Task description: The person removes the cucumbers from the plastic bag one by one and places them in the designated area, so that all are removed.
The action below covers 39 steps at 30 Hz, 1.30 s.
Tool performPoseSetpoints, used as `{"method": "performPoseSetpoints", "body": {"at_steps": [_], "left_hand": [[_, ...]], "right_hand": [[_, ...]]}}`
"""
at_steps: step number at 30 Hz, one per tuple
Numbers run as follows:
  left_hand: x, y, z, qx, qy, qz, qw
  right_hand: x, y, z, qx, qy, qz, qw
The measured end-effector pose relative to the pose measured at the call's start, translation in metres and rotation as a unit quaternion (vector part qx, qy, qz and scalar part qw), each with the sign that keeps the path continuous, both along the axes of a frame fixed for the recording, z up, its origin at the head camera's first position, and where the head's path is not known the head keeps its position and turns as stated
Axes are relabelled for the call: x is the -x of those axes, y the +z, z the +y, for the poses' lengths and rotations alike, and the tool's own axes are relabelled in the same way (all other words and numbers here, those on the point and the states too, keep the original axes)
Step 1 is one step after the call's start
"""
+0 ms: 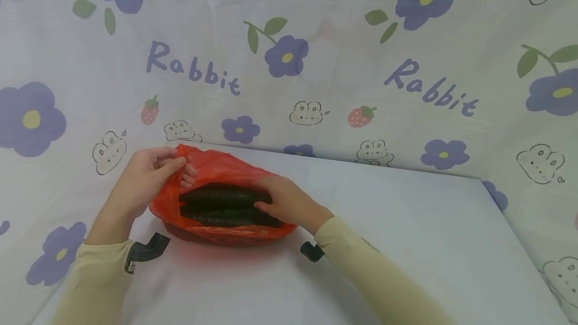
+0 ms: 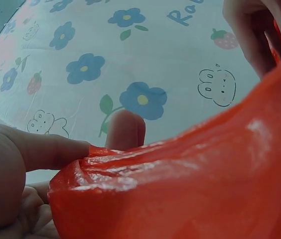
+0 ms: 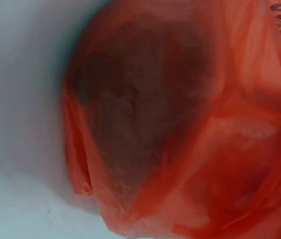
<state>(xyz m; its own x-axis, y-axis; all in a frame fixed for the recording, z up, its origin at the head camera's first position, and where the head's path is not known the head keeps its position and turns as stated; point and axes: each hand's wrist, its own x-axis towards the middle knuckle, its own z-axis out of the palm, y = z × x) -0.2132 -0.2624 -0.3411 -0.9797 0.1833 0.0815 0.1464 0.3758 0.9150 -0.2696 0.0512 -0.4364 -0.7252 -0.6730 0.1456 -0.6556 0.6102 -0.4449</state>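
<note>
A translucent red plastic bag point(image 1: 226, 234) lies on the white table with its mouth spread. Inside are long dark green cucumbers point(image 1: 226, 196), side by side. My left hand point(image 1: 158, 172) pinches the bag's left rim between thumb and fingers. Close up in the left wrist view, the gathered red plastic point(image 2: 115, 174) is caught at those fingertips. At the right end of the mouth, my right hand point(image 1: 293, 202) grips the bag's edge, its thumb over the cucumbers and its other fingers partly hidden by red film. Dark shapes show through the bag point(image 3: 145, 99) in the right wrist view.
The white table point(image 1: 406, 245) extends to the right of the bag. Behind it hangs a cloth point(image 1: 343, 64) printed with flowers, rabbits and strawberries. Dark wrist-camera mounts point(image 1: 146, 249) stick out from both sleeves, close to the bag.
</note>
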Motion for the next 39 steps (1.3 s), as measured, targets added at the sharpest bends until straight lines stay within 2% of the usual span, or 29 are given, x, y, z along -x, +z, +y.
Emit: {"method": "performPoseSetpoints", "body": {"at_steps": [4,8,15,20,30,39], "left_hand": [[0.0,-0.001,0.0,-0.005,-0.003,-0.003,1.0],[0.002,-0.003,0.0,-0.001,-0.006,0.005,1.0],[0.003,-0.003,0.001,0.006,-0.005,0.009,0.9999],[0.004,-0.003,0.001,-0.002,-0.006,0.003,1.0],[0.004,-0.003,0.002,-0.002,-0.013,0.013,0.9998],[0.003,-0.001,0.001,-0.008,-0.013,0.011,0.9998]], "right_hand": [[0.003,-0.002,-0.001,-0.024,-0.019,0.032,0.999],[0.005,-0.002,-0.003,-0.037,-0.025,0.045,0.998],[0.005,0.0,-0.012,-0.054,-0.012,0.024,0.9982],[0.006,-0.004,-0.017,-0.076,-0.024,0.016,0.9967],[0.01,-0.009,-0.025,-0.082,-0.041,0.033,0.9953],[0.011,-0.012,-0.029,-0.113,-0.053,0.058,0.9905]]}}
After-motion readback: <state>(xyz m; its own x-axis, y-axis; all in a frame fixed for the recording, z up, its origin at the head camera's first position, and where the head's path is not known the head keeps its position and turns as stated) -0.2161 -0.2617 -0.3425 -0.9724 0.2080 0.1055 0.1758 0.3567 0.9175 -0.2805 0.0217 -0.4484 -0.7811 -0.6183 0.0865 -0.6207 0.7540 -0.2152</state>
